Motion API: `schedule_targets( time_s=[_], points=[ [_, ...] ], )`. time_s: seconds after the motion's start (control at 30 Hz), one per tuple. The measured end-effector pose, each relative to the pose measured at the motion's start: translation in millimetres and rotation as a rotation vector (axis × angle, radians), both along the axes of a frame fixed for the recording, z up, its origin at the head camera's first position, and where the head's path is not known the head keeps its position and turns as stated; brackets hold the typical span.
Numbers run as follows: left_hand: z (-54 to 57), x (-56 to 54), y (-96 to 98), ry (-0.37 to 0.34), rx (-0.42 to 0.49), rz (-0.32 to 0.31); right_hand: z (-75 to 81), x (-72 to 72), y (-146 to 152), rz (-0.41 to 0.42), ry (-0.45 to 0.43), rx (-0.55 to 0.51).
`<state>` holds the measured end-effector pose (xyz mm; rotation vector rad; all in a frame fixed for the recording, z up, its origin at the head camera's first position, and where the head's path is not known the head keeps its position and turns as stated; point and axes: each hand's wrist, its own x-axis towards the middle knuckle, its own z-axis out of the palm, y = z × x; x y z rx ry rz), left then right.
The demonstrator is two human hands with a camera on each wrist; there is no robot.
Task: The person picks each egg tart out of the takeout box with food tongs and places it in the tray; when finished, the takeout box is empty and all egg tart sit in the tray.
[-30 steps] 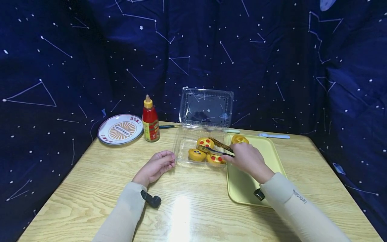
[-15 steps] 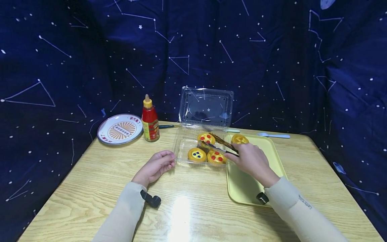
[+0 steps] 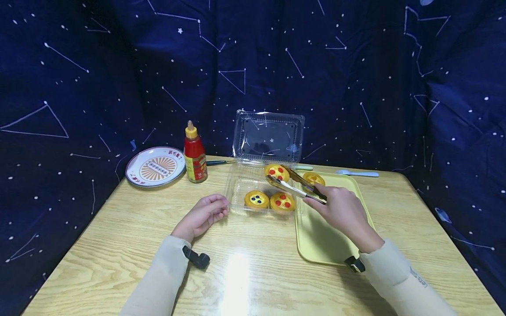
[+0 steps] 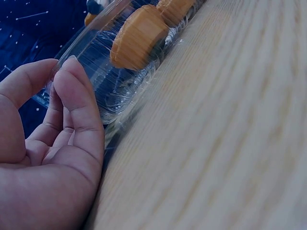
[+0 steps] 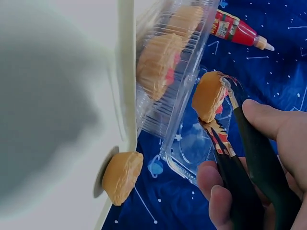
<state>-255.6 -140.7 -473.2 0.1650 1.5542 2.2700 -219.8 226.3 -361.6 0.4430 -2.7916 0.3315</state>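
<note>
My right hand (image 3: 344,210) grips the dark handles of food tongs (image 5: 240,143). Between the tong tips is an egg tart with red dots (image 3: 276,172), raised above the back right of a clear plastic clamshell box (image 3: 238,186). In the right wrist view this tart (image 5: 207,96) is tilted on its side, free of the box. My left hand (image 3: 200,216) pinches the box's near left rim between thumb and forefinger. Inside the box sit a tart with blue dots (image 3: 256,200) and another red-dotted tart (image 3: 282,202). The box lid (image 3: 269,136) stands up at the back.
Right of the box lies a yellow tray (image 3: 322,241) with a plain swirled tart (image 3: 314,178) at its far end. A blue fork (image 3: 357,174) lies behind it. To the left stand a red sauce bottle (image 3: 195,156) and a patterned plate (image 3: 156,166).
The tongs have lifted the back red-dotted tart up and to the right, with my right hand drawing back rightward. My left hand stays at the box rim.
</note>
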Motion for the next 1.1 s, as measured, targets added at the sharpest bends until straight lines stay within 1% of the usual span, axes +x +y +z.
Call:
schedule_targets(
  time_s=[0.07, 0.23, 0.33, 0.4, 0.63, 0.93, 1.1],
  points=[
    [-0.3, 0.1, 0.5, -0.003, 0.000, 0.002, 1.1, 4.2, 4.0, -0.005, 0.011, -0.014],
    [-1.4, -1.1, 0.3, -0.005, -0.006, 0.002, 2.8, 11.0, 15.1, -0.012, 0.070, -0.028],
    [-1.8, -1.3, -0.4, -0.016, -0.005, 0.016, 3.9, 14.1, 22.3, -0.012, 0.103, -0.038],
    [-1.8, -1.1, -0.8, -0.020, -0.006, 0.021, 4.4, 16.1, 27.3, -0.018, 0.110, -0.047],
    [-2.6, -1.1, 1.0, -0.013, -0.003, 0.011, 3.2, 25.8, 47.8, -0.068, 0.109, -0.068],
    [-2.0, -0.5, 0.8, -0.018, -0.010, 0.015, 5.5, 36.5, 75.4, -0.153, 0.092, -0.066],
    [-1.5, -0.2, 0.7, -0.021, -0.011, 0.016, 3.7, 40.8, 90.1, -0.195, 0.056, -0.064]
  ],
)
